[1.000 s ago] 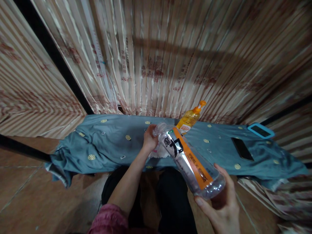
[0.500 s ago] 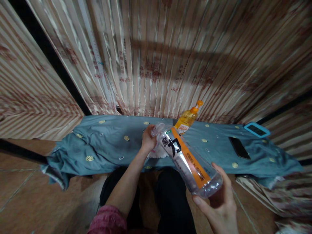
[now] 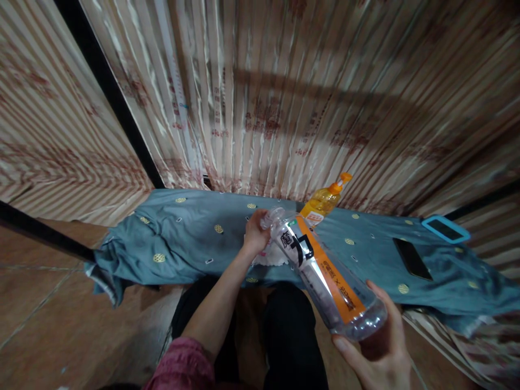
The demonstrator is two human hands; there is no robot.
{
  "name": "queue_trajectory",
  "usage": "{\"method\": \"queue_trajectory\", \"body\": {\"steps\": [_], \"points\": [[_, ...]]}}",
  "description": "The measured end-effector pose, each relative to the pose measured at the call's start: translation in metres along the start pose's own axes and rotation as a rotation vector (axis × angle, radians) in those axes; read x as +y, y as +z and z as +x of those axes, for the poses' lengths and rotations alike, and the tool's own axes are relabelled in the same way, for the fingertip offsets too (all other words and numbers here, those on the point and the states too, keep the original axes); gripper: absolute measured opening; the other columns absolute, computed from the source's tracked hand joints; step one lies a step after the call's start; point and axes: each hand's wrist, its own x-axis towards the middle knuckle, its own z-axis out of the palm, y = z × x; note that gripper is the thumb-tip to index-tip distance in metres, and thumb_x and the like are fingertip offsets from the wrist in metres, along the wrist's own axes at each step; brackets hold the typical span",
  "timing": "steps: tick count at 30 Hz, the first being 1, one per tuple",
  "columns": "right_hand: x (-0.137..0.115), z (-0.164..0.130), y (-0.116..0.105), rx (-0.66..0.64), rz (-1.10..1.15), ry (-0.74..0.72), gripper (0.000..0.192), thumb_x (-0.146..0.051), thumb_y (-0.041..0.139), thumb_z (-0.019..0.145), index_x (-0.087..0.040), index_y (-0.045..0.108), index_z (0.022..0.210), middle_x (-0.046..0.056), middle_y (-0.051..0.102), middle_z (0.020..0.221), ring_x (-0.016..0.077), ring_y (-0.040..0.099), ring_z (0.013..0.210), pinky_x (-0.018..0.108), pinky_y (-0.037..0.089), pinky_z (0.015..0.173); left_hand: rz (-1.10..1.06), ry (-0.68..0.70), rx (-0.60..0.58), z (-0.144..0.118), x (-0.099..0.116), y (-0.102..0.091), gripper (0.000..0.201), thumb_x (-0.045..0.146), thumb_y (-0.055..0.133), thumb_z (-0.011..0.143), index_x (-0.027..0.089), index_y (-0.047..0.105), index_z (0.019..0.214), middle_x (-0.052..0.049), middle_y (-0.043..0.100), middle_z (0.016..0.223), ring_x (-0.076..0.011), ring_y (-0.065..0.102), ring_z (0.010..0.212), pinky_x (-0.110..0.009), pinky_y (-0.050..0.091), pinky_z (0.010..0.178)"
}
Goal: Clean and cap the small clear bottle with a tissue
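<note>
A clear plastic bottle (image 3: 320,271) with an orange and silver label slants across the middle, its neck toward the upper left and its base toward the lower right. My left hand (image 3: 257,234) is closed round the neck. At the base, my right hand (image 3: 382,338) grips the bottle between thumb and fingers. Behind the bottle stands an orange pump bottle (image 3: 323,203) of yellow liquid, partly covered by it. Beneath the neck lies a whitish cloth or paper (image 3: 271,256) with pink marks, mostly hidden.
A blue-green cloth (image 3: 195,254) with yellow pineapple prints covers the narrow bench or table. A black phone (image 3: 412,258) and a blue-framed device (image 3: 446,229) lie at the right. A striped curtain (image 3: 260,108) hangs behind, with a dark pole (image 3: 114,97) at the left.
The whole view has shifted, so the cloth, phone and both bottles sit further right in it. Both hands keep their hold on the clear bottle, which stays slanted much as before.
</note>
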Motion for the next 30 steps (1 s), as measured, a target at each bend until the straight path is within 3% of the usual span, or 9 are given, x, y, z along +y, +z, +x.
{"method": "queue_trajectory", "body": {"steps": [14, 19, 25, 30], "points": [[0.0019, -0.0002, -0.0023, -0.005, -0.031, -0.025, 0.101, -0.06, 0.091, 0.061, -0.024, 0.048, 0.146, 0.011, 0.039, 0.162, 0.0303, 0.05, 0.135, 0.032, 0.051, 0.091, 0.004, 0.001, -0.015, -0.0006, 0.0007, -0.0006, 0.024, 0.014, 0.075, 0.075, 0.018, 0.069, 0.097, -0.007, 0.077, 0.098, -0.0239, 0.071, 0.093, -0.034, 0.054, 0.087], [0.0029, -0.0004, -0.0031, -0.015, -0.049, -0.019, 0.102, -0.061, 0.089, 0.063, -0.026, 0.046, 0.149, 0.012, 0.049, 0.152, 0.0309, 0.055, 0.128, 0.036, 0.051, 0.093, -0.005, -0.003, -0.013, -0.001, 0.0011, 0.0, 0.023, 0.017, 0.076, 0.076, 0.018, 0.068, 0.097, -0.007, 0.076, 0.096, -0.0235, 0.071, 0.092, -0.034, 0.054, 0.086], [0.0048, 0.001, -0.0029, 0.0, -0.066, -0.032, 0.104, -0.062, 0.089, 0.062, -0.024, 0.047, 0.149, 0.013, 0.039, 0.16, 0.0349, 0.051, 0.134, 0.033, 0.054, 0.081, 0.011, -0.007, -0.011, -0.0012, 0.0041, -0.0013, 0.02, 0.02, 0.077, 0.076, 0.019, 0.068, 0.094, -0.006, 0.076, 0.093, -0.0214, 0.07, 0.086, -0.031, 0.053, 0.081], [0.0028, 0.0002, -0.0011, 0.012, -0.059, -0.019, 0.103, -0.063, 0.088, 0.063, -0.024, 0.047, 0.149, 0.012, 0.041, 0.159, 0.0324, 0.053, 0.13, 0.034, 0.053, 0.087, 0.013, -0.007, -0.01, -0.0008, 0.0049, -0.0022, 0.019, 0.018, 0.075, 0.076, 0.019, 0.068, 0.093, -0.006, 0.077, 0.096, -0.0222, 0.07, 0.089, -0.032, 0.053, 0.084]]}}
